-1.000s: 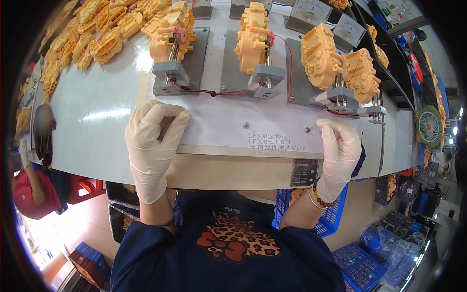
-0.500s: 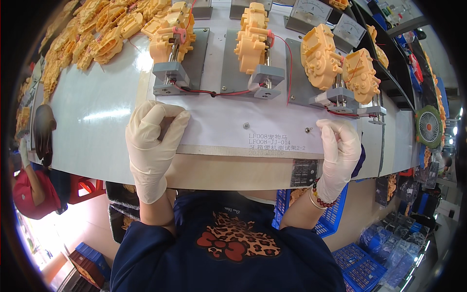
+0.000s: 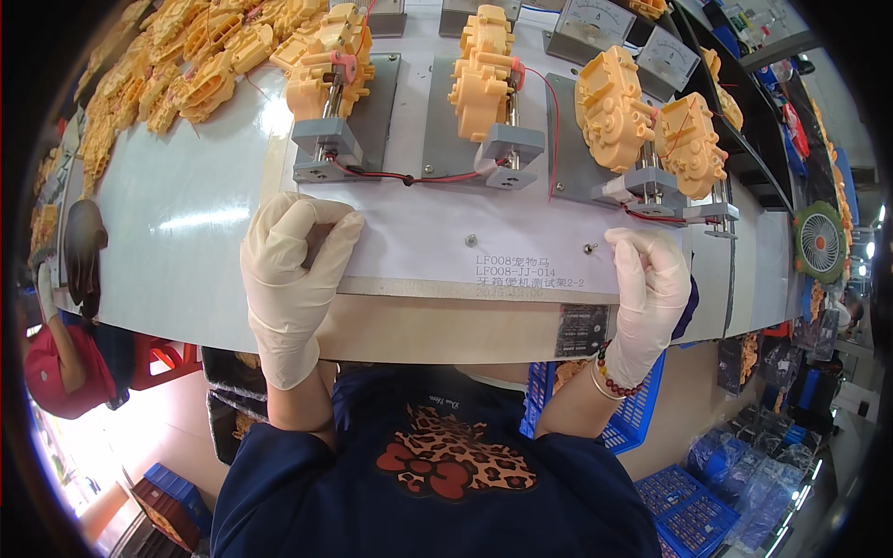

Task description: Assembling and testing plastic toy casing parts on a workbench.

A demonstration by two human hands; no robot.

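Note:
My left hand [image 3: 290, 284], in a white glove, rests at the left of the white test board [image 3: 419, 237]. Its fingers are curled and the thumb meets them at the tips, with nothing seen in the loop. My right hand [image 3: 646, 288], also gloved, is closed with fingertips bunched just right of a small metal toggle switch [image 3: 590, 248], apart from it. A second toggle switch [image 3: 471, 241] stands between the hands. Beyond them, yellow plastic gearboxes [image 3: 326, 74], [image 3: 482, 84], [image 3: 614, 107], [image 3: 690, 149] sit on grey fixtures [image 3: 326, 144] with red and black wires.
Many yellow gearbox housings [image 3: 200, 79] are heaped at the far left. Analog meters [image 3: 595, 28] stand at the back. A green fan [image 3: 820, 244] is at the right, and a blue basket [image 3: 633, 418] sits below the table edge. A co-worker's red sleeve [image 3: 60, 367] shows at left.

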